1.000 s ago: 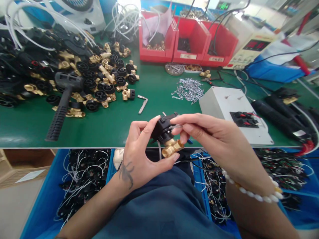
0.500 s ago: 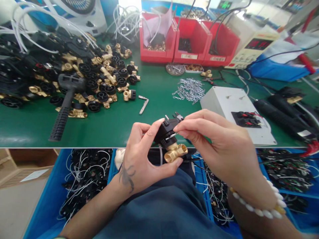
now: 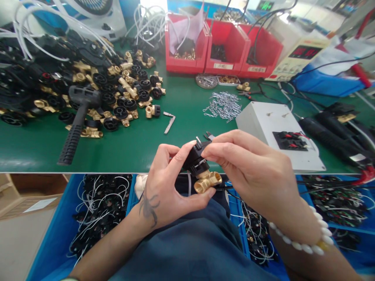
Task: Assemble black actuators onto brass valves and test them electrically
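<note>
Over the bench's front edge, my left hand [image 3: 172, 183] holds a brass valve [image 3: 208, 182] with a black plastic actuator [image 3: 195, 159] on top. Its thumb lies under the brass body and its index finger on top of the black part. A short metal pin sticks up there. My right hand [image 3: 249, 168] is pinched at the right side of the black part, its fingertips against a thin shiny wire clip [image 3: 200, 161] at the collar above the brass. The fingers partly cover this clip. Cutting pliers [image 3: 209, 136] lie just behind, mostly hidden by the right hand.
A black mallet [image 3: 79, 121] lies before a heap of brass valves [image 3: 129, 88]. Loose wire clips [image 3: 224, 106], a bent metal piece [image 3: 169, 123] and a grey switch box [image 3: 278, 132] are on the green bench. Red bins [image 3: 187, 64] stand behind; blue crates [image 3: 58, 230] sit below.
The valve has shifted slightly down and right. My right fingertips have moved a little left and closer to the black part, and the wire clip sits closer against the collar.
</note>
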A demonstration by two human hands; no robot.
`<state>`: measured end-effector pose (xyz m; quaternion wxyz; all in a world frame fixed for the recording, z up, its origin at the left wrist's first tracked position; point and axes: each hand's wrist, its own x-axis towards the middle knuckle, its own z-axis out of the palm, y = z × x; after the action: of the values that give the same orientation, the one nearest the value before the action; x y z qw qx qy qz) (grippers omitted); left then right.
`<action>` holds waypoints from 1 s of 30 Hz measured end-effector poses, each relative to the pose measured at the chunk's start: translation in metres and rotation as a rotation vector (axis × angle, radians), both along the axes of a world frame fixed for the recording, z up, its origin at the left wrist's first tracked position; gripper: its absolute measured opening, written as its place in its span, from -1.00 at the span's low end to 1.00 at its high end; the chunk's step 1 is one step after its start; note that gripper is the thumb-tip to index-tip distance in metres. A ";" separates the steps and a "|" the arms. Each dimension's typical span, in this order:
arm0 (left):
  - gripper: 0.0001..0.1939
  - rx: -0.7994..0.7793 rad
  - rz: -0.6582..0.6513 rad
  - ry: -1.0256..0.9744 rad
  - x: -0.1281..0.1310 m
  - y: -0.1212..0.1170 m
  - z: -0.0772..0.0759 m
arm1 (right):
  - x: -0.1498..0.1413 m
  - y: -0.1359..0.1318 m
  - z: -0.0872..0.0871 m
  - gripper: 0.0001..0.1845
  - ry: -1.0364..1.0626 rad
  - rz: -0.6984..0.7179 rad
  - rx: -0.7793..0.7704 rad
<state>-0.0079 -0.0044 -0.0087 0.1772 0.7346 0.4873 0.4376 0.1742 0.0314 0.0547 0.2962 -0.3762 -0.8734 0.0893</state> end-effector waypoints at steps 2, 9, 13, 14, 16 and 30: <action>-0.27 -0.011 0.003 -0.002 0.000 0.001 -0.001 | -0.002 0.000 -0.004 -0.81 0.009 0.002 -0.019; -0.30 -0.045 0.016 -0.014 -0.004 0.000 -0.018 | -0.005 0.005 -0.027 -0.81 0.139 0.083 -0.112; -0.28 -0.088 0.034 -0.029 -0.007 0.002 -0.026 | 0.015 0.015 -0.047 -0.60 0.092 -0.131 -0.126; -0.28 -0.090 0.047 -0.041 -0.008 0.004 -0.027 | 0.022 0.017 -0.054 -0.42 0.015 -0.256 -0.119; -0.27 -0.096 0.067 -0.066 -0.008 0.008 -0.030 | 0.032 0.019 -0.071 -0.16 -0.229 -0.471 -0.115; -0.25 -0.111 0.047 -0.145 -0.001 0.019 -0.038 | 0.057 0.037 -0.062 -0.36 0.160 -0.346 -0.721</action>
<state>-0.0092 0.0148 -0.0469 0.2424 0.6785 0.5136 0.4659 0.2311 0.0688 -0.0073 0.2230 -0.5893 -0.6842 0.3673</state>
